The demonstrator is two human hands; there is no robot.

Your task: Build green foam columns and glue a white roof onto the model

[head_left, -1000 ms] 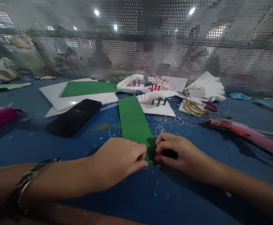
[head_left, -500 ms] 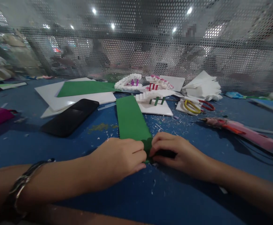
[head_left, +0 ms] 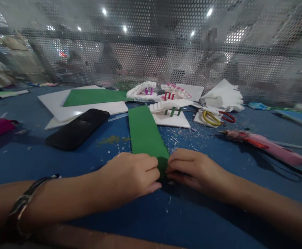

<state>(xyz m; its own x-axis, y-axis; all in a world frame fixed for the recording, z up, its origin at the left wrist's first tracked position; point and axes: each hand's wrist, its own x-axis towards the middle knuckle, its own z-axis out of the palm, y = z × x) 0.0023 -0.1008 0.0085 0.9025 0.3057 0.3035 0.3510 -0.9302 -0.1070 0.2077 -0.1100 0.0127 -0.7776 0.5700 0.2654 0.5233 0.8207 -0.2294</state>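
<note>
A long green foam strip (head_left: 144, 133) lies on the blue table (head_left: 62, 162), running away from me. My left hand (head_left: 130, 178) is curled with its fingers pinching the strip's near end from the left. My right hand (head_left: 192, 169) is curled too and grips the same near end from the right, fingertips almost touching those of the left. The strip's near edge is hidden between the two hands. A metal bracelet (head_left: 23, 204) sits on my left wrist.
A black phone (head_left: 78, 128) lies left of the strip, beside white and green foam sheets (head_left: 88, 98). Small foam models (head_left: 171, 103), scissors (head_left: 217, 118) and white scraps lie behind. A pink glue gun (head_left: 265, 143) lies right. A perforated metal screen (head_left: 151, 52) closes the back.
Both hands have drawn slightly closer together on the strip's near end, and the dark gap under my right fingers has closed. The strip has hardly shifted.
</note>
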